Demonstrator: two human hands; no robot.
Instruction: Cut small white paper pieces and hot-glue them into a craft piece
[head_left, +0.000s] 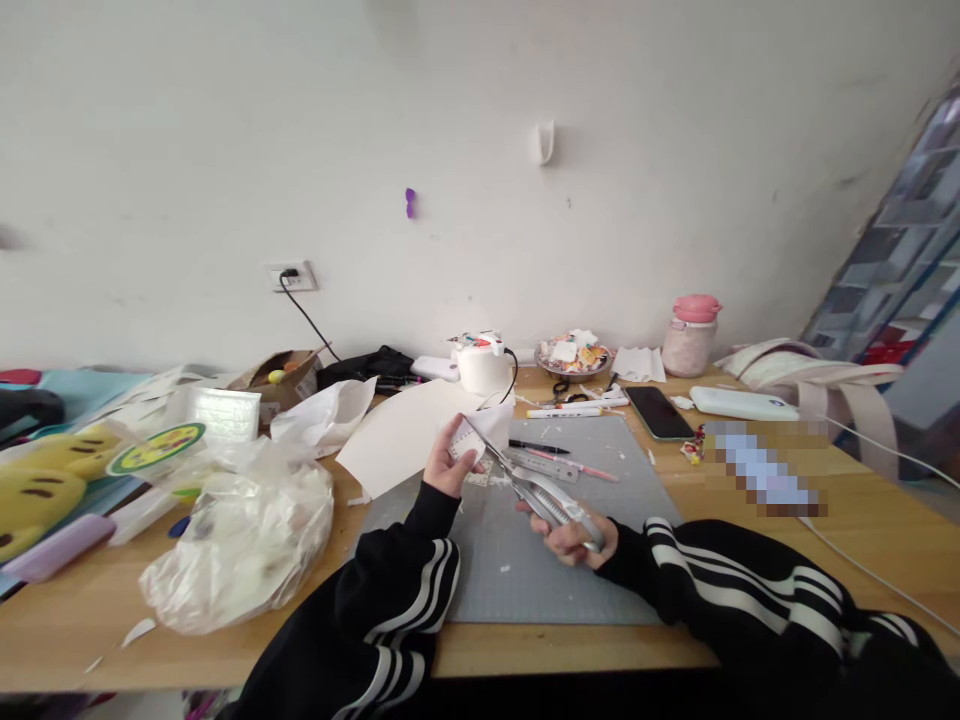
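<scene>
Paper piece (465, 443) is positioned over the grey cutting mat (555, 592); silver scissors (526, 483) are clamped by their handles in the right hand (574, 540), while the left hand (445, 468) pinches the paper beside the blades. From where I stand, a loose pinch could let the paper buckle, skewing any cut; blade slippage could nick the adjacent left thumb (466, 462).

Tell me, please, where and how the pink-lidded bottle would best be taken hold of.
The bottle would probably be best held around its middle, below the pink lid, coming from the front with the right hand, once free of the scissors. It stands upright, its sides look rounded, its near side shows unobstructed, and the wall is behind it.
</scene>
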